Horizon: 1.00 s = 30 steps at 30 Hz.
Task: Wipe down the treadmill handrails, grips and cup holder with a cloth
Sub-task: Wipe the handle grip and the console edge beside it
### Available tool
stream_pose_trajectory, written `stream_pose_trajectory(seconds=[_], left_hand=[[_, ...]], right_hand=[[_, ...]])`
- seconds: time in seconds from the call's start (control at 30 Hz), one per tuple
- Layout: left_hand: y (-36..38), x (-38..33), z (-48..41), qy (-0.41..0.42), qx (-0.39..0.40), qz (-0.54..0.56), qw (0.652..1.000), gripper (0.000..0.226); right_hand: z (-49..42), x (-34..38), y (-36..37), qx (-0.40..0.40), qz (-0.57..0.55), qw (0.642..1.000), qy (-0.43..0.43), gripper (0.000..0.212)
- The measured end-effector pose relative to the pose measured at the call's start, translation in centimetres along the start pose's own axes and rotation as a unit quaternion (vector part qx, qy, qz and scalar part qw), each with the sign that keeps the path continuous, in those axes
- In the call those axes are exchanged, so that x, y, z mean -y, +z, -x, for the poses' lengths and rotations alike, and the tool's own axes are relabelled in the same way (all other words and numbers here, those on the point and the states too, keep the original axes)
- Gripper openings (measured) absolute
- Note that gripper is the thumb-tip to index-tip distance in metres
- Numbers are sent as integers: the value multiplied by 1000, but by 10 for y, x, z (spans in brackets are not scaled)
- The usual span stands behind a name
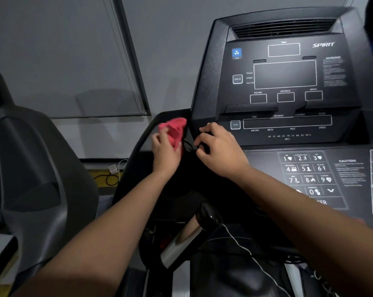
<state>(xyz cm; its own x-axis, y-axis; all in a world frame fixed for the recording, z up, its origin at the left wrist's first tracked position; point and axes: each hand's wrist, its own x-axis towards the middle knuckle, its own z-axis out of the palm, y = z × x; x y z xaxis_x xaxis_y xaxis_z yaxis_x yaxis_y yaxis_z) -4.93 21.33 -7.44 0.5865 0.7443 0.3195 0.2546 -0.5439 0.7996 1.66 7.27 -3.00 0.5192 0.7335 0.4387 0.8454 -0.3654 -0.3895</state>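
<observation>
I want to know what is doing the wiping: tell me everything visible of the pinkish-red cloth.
The pinkish-red cloth is soft fabric, crumpled into a loose wad. The left hand grips its lower part, fingers curled round it; the upper end pokes out above. It sits at the lower left edge of the black treadmill console. The right hand is near but apart.

The room is dim, with a plain grey wall at the back and a big grey blind above it, beside a dark slanted post. On the left stands another dark grey machine. Down low, a black cable lies looped on a yellow strip.
</observation>
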Motion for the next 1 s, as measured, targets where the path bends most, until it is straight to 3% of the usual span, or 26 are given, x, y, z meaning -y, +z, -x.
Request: stream_pose_trajectory(seconds=[0.13,0.2,0.3,0.37,0.43,0.5,0.6,0.67,0.7,0.8,0.87,1.0], left_hand=[[42,29,14,-54,43,-123,990,47],[46,29,19,-18,122,-247,961,51],[46,40,19,46,192,-229,953,55],[34,36,16,73,220,-221,947,63],[20,29,18,99,300,-223,922,44],[8,26,16,61,416,-169,891,43],[-12,10,9,46,496,-259,828,32],[-21,-2,4,57,480,-320,815,25],[-25,-11,3,77,449,-326,828,17],[-30,-20,-6,174,251,-341,889,17],[-30,-15,-11,220,150,-365,892,29],[-25,0,-7,228,146,-436,859,29]], right_hand=[[-1,-2,0,7,3,1000,3,28],[-2,-3,0,6,6,1000,2,31],[-2,-4,-1,-2,7,1000,-2,34],[-2,-5,-2,3,9,1000,0,25],[-2,-6,-1,2,13,1000,-4,18],[-2,-6,0,2,11,1000,-7,17],[-2,-7,0,0,6,1000,-9,17],[-2,-7,0,-4,6,1000,-9,17],[-3,-7,1,-4,6,1000,-9,18],[-3,-6,1,-8,0,1000,-9,19],[-3,-7,1,-10,-1,1000,-11,20],[-3,-8,0,-8,-3,1000,-15,20]])
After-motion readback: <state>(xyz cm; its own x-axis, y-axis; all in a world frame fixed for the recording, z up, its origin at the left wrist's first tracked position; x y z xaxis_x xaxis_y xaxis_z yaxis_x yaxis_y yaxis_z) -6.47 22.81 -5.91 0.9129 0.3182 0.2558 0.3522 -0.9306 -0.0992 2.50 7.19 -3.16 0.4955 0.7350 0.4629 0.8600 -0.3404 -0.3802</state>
